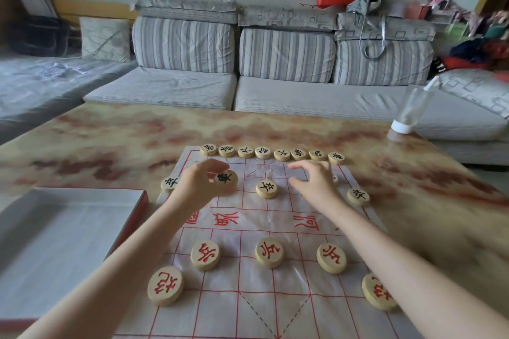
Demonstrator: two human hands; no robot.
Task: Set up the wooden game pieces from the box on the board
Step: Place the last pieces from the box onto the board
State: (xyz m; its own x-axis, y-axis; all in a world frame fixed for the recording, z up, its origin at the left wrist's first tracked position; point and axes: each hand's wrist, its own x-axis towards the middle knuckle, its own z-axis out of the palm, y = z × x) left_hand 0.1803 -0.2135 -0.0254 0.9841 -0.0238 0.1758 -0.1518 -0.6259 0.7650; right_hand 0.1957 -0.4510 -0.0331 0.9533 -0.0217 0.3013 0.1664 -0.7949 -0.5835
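A plastic board (256, 308) with red grid lines lies on the table. Several black-lettered wooden discs (263, 152) line its far edge. More black discs (266, 188) stand one row nearer. Red-lettered discs (269, 252) stand on the near half. My left hand (202, 184) holds a black-lettered disc (226, 178) in its fingers above the board's far left part. My right hand (315, 181) hovers over the far right part with fingers spread and relaxed; a piece shows partly behind it.
An open box (41, 242) with a pale inside lies left of the board. A clear bottle (410, 110) stands upside down on its white cap at the table's far right. A striped sofa (275, 85) runs behind the marbled table (110, 132).
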